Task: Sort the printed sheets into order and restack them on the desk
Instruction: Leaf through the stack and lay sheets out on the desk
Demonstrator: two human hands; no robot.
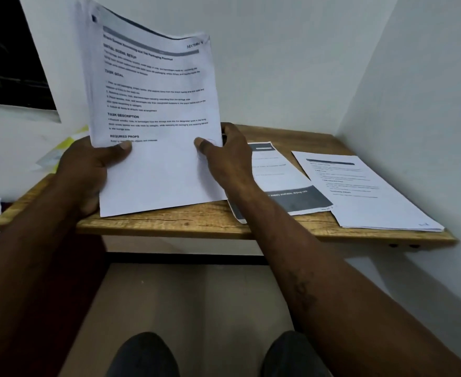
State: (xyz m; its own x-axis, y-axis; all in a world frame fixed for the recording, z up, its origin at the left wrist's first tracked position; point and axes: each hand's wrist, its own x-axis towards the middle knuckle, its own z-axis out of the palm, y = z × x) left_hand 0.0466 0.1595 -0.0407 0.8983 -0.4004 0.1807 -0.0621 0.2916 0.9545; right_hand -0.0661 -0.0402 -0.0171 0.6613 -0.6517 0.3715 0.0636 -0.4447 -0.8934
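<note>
The left hand (pixel 88 170) and right hand (pixel 224 156) grip the upright sheaf (pixel 153 104) near its lower edge; the banded sheet (pixel 281 180) and the pile (pixel 370 191) lie flat on the surface (pixel 169 224), rightward, nearer the right hand.

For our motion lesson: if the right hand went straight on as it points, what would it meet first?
The right hand pinches the held sheets, so those first; beyond them, probably the white wall, depth unclear.
</note>
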